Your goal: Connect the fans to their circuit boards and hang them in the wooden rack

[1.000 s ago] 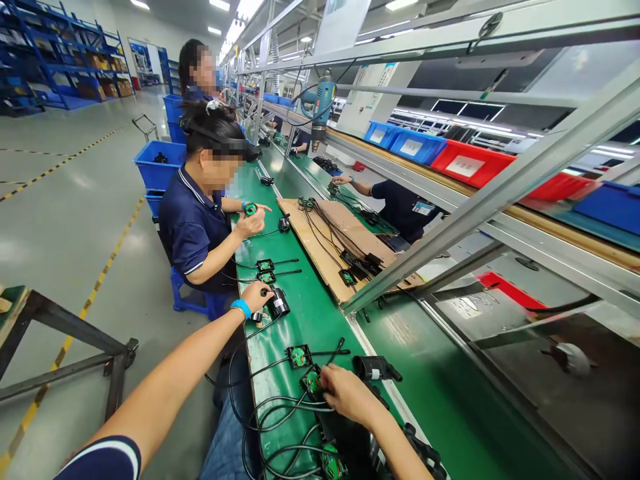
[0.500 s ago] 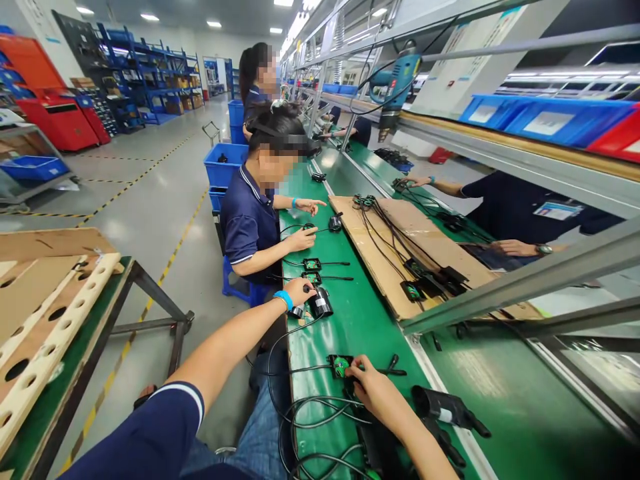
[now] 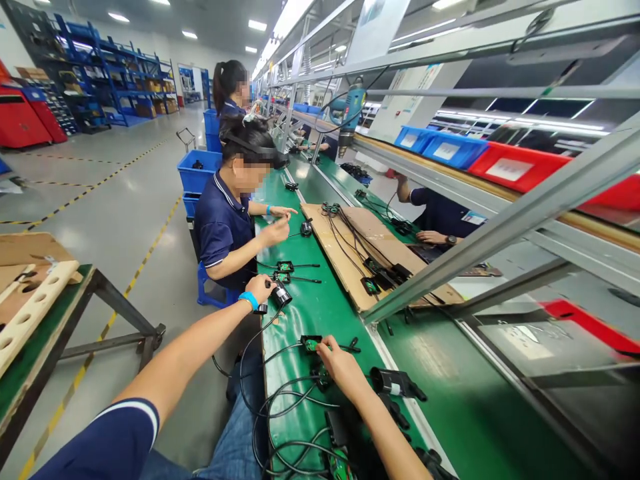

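My left hand (image 3: 261, 288), with a blue wristband, is closed on a black cylindrical housing (image 3: 282, 295) with a white label, near the bench's left edge. Another black cylinder (image 3: 261, 309) lies just under that hand. Nearer to me, my right hand (image 3: 340, 361) pinches the edge of a green circuit board (image 3: 311, 345) that sits in a small open black case. Black cables run from this case across the bench. Below my right hand lie looped black cable (image 3: 290, 400) and another green board (image 3: 341, 465).
Two open cases with boards (image 3: 285, 267) lie beyond my left hand. A co-worker (image 3: 225, 220) sits farther along the green bench (image 3: 330, 280). Cardboard (image 3: 325, 247) bears cabled parts. A metal frame bar (image 3: 450, 267) slants across the right; black housings (image 3: 390, 381) lie by the rail.
The whole view has turned to the right, so things sit farther left. Both my hands stay at the same parts. The seated co-worker's hands have lifted and come closer together.
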A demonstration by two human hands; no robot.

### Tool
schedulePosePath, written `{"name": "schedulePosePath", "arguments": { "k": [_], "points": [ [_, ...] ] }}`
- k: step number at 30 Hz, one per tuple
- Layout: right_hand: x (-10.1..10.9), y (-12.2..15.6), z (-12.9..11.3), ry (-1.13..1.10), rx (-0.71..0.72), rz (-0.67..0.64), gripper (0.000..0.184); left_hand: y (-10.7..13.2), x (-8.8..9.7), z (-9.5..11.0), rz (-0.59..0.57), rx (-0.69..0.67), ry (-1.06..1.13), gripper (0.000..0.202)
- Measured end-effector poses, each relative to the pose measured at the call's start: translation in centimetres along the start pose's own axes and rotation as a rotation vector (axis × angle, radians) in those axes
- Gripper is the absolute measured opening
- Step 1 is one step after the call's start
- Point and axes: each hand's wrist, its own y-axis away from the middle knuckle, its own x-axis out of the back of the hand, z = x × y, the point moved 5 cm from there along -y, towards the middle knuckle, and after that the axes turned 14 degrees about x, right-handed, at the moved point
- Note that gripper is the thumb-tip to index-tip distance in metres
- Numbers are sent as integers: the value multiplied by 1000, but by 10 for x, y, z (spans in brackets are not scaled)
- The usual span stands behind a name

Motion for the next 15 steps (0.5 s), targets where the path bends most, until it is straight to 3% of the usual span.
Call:
{"name": "schedulePosePath", "arguments": {
  "k": [2, 6, 9, 13, 15],
  "points": [
    [8, 20, -2, -7, 43, 9, 32, 5, 5, -4, 8, 4, 9, 26],
    [12, 84, -15, -23, 148, -96, 31, 17, 13, -12, 27, 3, 58, 25],
    [9, 112, -21, -107, 92, -135, 32, 29, 14, -17, 24, 8, 125, 24],
    [-4, 96, -11, -90, -158, -241, 36, 51, 21, -25, 21, 33, 216, 25],
    [-11, 74, -7, 30, -187, -343, 39, 65, 32, -31, 20, 47, 297, 25]
  ]
}}
